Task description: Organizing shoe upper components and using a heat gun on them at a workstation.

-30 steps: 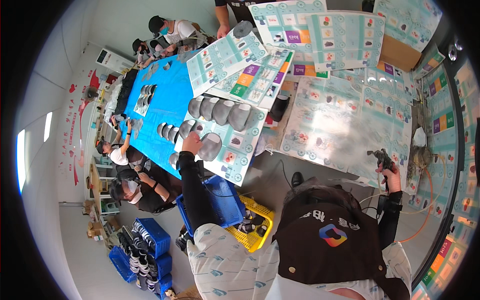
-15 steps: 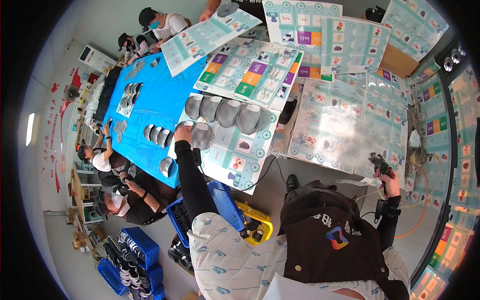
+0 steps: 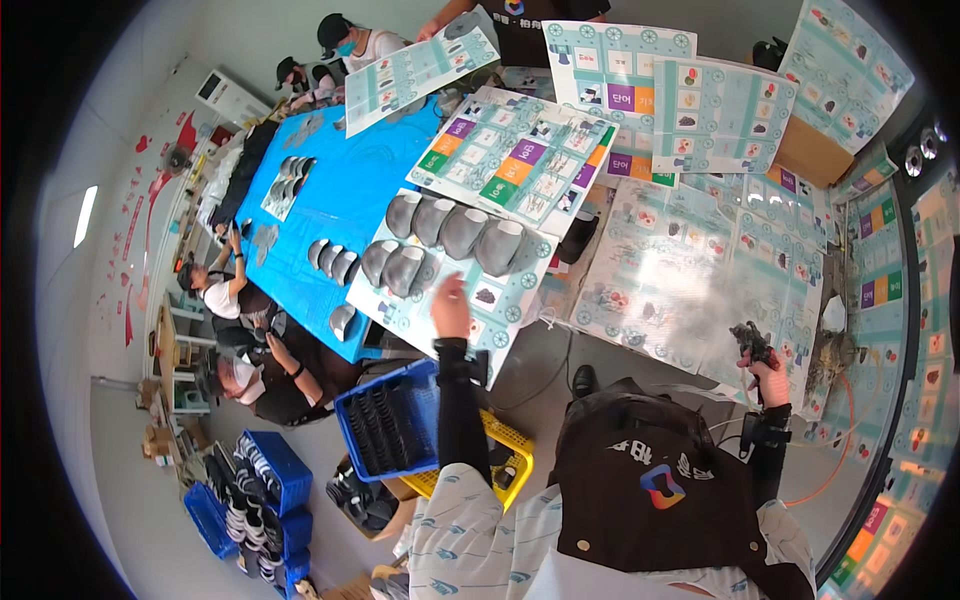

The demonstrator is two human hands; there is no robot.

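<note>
My left hand (image 3: pixel 452 310) hovers over the near right part of a printed board (image 3: pixel 505 310); nothing shows in it, and its fingers look loosely parted. Just beyond it, several grey curved shell pieces (image 3: pixel 433 217) stand in a row on the board. Two more grey shell pieces (image 3: pixel 404 272) sit in front of that row, left of the hand. My right hand (image 3: pixel 771 382) is closed around the grip of a dark, stained spray gun (image 3: pixel 752 343), held above the near edge of a printed panel bench (image 3: pixel 650 260). A whitish haze lies over the bench beside the gun.
A blue-covered table (image 3: pixel 300 215) extends left, with more grey pieces and people working around it. Below stand a blue crate (image 3: pixel 390 420) of dark pieces and a yellow basket (image 3: pixel 515 460). An orange hose (image 3: pixel 845 440) curves at right. Upright printed panels (image 3: pixel 725 115) line the back.
My left hand has drawn back to the right and nearer, leaving a grey shell piece at the left of the front row. My right hand keeps the spray gun in about the same place.
</note>
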